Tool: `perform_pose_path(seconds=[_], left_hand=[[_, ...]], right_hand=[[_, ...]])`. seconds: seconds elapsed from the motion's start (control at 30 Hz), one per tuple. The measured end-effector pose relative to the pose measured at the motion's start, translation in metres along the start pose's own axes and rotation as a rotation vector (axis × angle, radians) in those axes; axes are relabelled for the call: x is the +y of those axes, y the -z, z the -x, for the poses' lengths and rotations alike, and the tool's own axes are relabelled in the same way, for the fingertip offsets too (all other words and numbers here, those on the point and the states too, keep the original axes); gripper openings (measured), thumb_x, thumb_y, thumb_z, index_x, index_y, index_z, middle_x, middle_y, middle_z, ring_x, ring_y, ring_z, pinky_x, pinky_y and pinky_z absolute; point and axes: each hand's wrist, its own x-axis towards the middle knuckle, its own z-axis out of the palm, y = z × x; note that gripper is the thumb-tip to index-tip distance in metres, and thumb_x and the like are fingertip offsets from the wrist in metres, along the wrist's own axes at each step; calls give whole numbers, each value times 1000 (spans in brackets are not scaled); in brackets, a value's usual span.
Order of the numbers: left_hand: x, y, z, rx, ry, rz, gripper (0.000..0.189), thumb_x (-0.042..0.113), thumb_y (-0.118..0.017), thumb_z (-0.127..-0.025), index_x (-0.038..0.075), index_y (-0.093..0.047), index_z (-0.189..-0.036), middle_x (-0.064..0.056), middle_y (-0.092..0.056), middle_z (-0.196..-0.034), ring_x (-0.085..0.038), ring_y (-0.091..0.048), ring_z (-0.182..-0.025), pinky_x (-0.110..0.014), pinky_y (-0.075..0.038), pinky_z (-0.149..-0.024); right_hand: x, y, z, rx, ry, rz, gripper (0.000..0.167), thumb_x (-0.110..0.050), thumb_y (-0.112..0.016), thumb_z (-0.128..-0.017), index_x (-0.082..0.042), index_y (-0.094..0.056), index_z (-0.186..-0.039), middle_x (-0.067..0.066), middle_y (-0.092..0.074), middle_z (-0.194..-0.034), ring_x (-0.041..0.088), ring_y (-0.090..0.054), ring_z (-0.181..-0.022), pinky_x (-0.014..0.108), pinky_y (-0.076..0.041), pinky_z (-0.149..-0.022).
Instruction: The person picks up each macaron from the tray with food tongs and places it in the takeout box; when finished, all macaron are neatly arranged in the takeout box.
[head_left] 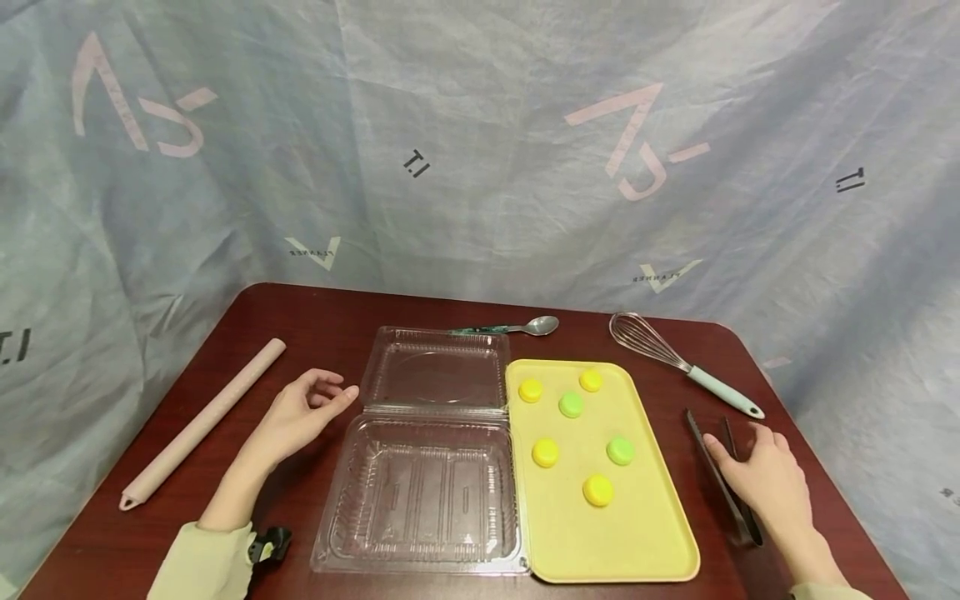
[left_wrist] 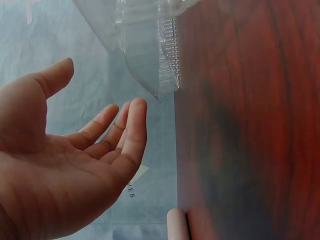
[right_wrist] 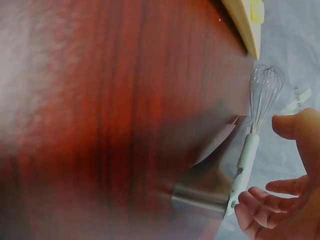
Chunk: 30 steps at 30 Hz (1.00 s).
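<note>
My left hand (head_left: 303,417) hovers just left of a clear plastic clamshell box (head_left: 431,492), its fingers loosely bent and holding nothing. The box lies opened flat, with its lid (head_left: 441,371) at the back. My right hand (head_left: 772,479) is over dark metal tongs (head_left: 723,483), thumb and fingers spread to either side; in the right wrist view the hand appears apart from the tongs (right_wrist: 210,175). Between the hands, a yellow tray (head_left: 622,550) bears several small round macaron-like pieces, among them a yellow one (head_left: 598,490) and a green one (head_left: 620,451).
At the left lies a pale rolling pin (head_left: 206,421). A spoon (head_left: 542,326) with a green patterned handle lies behind the box lid. A whisk (head_left: 693,371) with a pale blue handle rests at the back right. A grey cloth (head_left: 480,167) hangs behind the table.
</note>
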Motion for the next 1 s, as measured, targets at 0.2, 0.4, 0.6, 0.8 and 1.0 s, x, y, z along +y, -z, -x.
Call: perform_pose_path(seconds=[0.2,0.4,0.6,0.8,1.0], left_hand=[[-4,-6,2,-45,28,-12,52,46,-65,-95,-1,-58,-118,-11,-65,-106,-22,-58,-91,-34,-47,-76],[-5,-12,5,-103,32,5,44,43,-66,-96,1,-61,-107,-7,-64,-92,-19,-59,-81,-32,-48,-72],[-4,-16,6,-144,24,56,39,39,-65,-97,1,-65,-102,-5,-64,-78,-21,-63,-72,-30,-50,-63],[-5,-19,7,-131,14,90,31,31,-66,-98,0,-69,-98,-3,-67,-77,-18,-64,-69,-30,-52,-63],[-7,-20,8,-125,11,125,26,27,-68,-97,0,-70,-95,-3,-67,-74,-18,-63,-67,-29,-51,-59]], right_hand=[[7,-3,1,-94,-42,2,103,-66,-56,-91,21,-30,-138,38,-45,-114,56,-51,-100,66,-41,-78],[12,-6,1,-164,-68,18,106,-72,-55,-88,23,-36,-130,43,-47,-117,61,-49,-104,66,-42,-81],[14,-5,0,-215,-81,31,109,-74,-60,-83,23,-40,-127,45,-50,-116,58,-53,-101,63,-45,-78],[12,-5,-4,-277,-89,47,113,-74,-62,-82,24,-34,-130,48,-45,-119,61,-48,-106,65,-43,-83],[8,-3,-8,-339,-110,49,111,-71,-64,-83,25,-31,-128,46,-47,-114,61,-48,-104,64,-45,-81]])
